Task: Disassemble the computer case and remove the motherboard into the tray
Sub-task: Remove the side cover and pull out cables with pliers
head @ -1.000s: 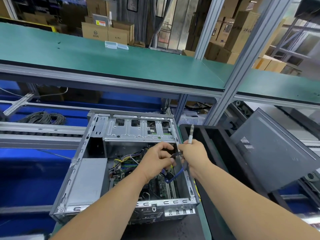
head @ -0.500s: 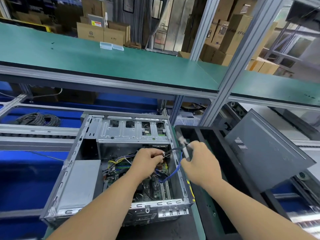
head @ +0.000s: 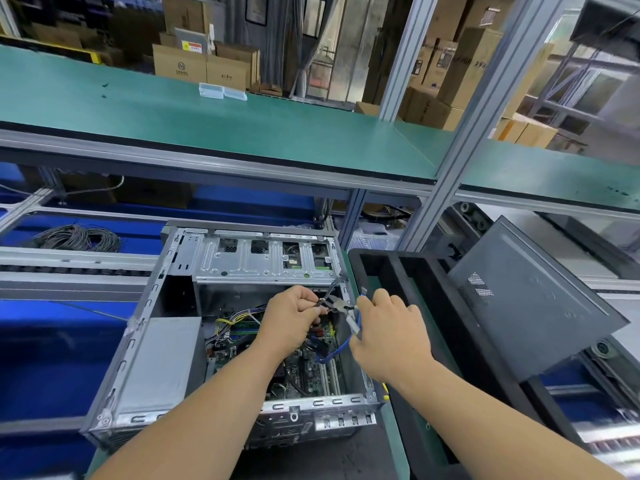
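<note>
The open computer case [head: 221, 341] lies on the table, motherboard [head: 304, 368] inside; the left hand [head: 291, 320] pinches a cable bundle [head: 332, 289]; the right hand [head: 388, 330] grips pliers [head: 341, 306] at it; the black tray [head: 388, 268] sits beside.

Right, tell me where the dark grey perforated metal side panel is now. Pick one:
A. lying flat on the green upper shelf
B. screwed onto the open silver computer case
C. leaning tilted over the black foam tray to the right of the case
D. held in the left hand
C: the dark grey perforated metal side panel sits tilted over the black foam tray, right of the open silver computer case.
</note>
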